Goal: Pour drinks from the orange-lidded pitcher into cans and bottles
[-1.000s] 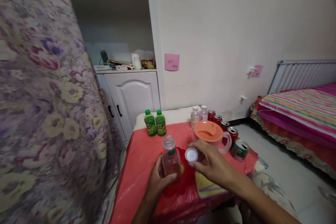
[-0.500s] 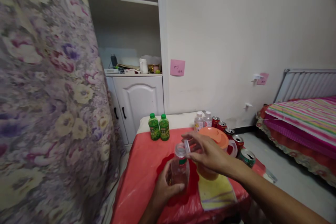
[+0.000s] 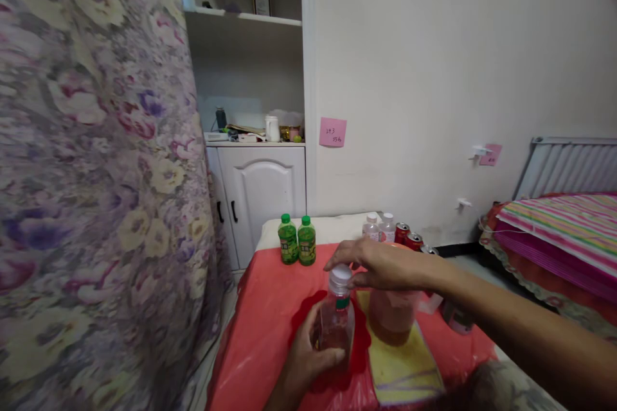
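My left hand (image 3: 313, 350) is wrapped around a clear plastic bottle (image 3: 336, 327) that stands upright over a dark red mat (image 3: 360, 347). A whitish cap (image 3: 341, 272) sits over the bottle's mouth. The fingers of my right hand (image 3: 371, 263) are closed about this cap, thumb on its near right side; whether it is screwed tight cannot be made out. Behind my right wrist stands a pitcher (image 3: 393, 314) with amber liquid and an orange lid, on a yellow cloth (image 3: 405, 372). My right arm covers much of the lid.
Two green bottles (image 3: 297, 243) stand at the back left of the red-covered table (image 3: 260, 308). Two small clear bottles (image 3: 378, 228) and several drink cans (image 3: 413, 241) line the back right. A floral curtain (image 3: 96, 173) hangs at the left, a bed (image 3: 559, 231) stands right.
My right hand has brought the cap from beside the bottle's mouth, where it was held on edge, to lie flat on top. The left hand still grips the bottle. The view has shifted slightly.
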A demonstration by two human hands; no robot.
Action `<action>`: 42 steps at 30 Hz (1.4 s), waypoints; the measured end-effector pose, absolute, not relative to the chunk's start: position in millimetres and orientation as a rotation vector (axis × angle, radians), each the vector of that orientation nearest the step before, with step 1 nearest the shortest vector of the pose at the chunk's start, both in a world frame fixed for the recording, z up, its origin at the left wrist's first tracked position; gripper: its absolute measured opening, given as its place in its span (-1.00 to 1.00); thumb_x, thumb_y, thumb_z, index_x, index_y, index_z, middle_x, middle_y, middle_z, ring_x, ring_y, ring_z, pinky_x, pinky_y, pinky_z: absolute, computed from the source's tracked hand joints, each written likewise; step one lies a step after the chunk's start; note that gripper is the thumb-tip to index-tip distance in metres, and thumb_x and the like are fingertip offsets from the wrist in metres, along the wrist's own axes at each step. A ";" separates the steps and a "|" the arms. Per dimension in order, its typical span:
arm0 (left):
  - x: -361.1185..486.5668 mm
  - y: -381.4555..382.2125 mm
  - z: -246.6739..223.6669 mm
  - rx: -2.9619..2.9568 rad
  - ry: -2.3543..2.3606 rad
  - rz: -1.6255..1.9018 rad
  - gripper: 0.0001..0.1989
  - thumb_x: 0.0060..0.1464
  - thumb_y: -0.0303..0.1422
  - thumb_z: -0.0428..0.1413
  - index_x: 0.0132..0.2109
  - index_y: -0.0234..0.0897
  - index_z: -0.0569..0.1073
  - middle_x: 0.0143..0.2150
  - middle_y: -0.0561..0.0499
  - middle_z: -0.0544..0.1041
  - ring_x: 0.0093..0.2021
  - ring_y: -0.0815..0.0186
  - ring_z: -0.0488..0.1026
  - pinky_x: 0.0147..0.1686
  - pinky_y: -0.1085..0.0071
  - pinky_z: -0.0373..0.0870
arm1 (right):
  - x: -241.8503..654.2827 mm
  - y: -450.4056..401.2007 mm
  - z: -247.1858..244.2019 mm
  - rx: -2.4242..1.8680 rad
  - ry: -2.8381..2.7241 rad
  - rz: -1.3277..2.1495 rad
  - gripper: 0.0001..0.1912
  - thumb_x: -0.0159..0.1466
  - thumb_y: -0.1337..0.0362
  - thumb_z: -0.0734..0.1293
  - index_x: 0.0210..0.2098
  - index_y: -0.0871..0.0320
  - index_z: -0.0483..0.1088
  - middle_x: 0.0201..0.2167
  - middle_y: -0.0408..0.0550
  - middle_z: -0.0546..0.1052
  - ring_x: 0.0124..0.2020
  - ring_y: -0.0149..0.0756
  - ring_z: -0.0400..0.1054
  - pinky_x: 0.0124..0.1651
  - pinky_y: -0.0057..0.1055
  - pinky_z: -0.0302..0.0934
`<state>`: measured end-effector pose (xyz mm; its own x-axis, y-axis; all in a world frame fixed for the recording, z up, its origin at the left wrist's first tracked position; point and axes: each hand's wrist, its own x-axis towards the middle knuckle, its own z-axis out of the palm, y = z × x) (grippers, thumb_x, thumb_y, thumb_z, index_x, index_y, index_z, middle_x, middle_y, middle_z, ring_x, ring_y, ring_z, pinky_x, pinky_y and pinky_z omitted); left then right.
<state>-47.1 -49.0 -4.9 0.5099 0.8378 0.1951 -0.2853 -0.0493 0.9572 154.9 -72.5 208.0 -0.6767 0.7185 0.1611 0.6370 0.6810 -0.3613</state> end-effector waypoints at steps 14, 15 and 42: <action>-49.8 -51.2 -3.2 1.319 0.572 0.991 -0.11 -0.39 -0.14 0.50 0.15 -0.23 0.44 0.07 -0.16 0.60 0.14 -0.15 0.47 0.12 0.13 0.35 | 145.8 -70.0 229.5 -1.004 -2.863 0.327 -0.61 0.24 0.55 0.41 0.03 0.17 0.53 0.00 0.04 0.63 -0.02 -0.19 0.50 0.05 -0.34 0.33; -49.7 -51.4 -2.7 1.323 0.569 0.990 -0.12 -0.39 -0.14 0.50 0.14 -0.24 0.45 0.07 -0.16 0.60 0.14 -0.15 0.47 0.12 0.13 0.36 | 145.8 -70.2 230.4 -1.010 -2.867 0.327 -0.64 0.24 0.54 0.42 0.01 0.18 0.54 -0.03 0.04 0.63 -0.04 -0.19 0.51 0.02 -0.35 0.33; -47.6 -49.3 -4.2 1.267 0.543 0.971 -0.07 -0.41 -0.09 0.50 0.15 -0.22 0.40 0.10 -0.21 0.59 0.20 -0.21 0.43 0.17 0.06 0.32 | 149.2 -69.3 218.5 -1.177 -2.731 0.225 -0.51 0.23 0.43 0.34 0.16 0.22 0.45 0.08 0.16 0.56 -0.02 -0.05 0.47 0.00 -0.20 0.32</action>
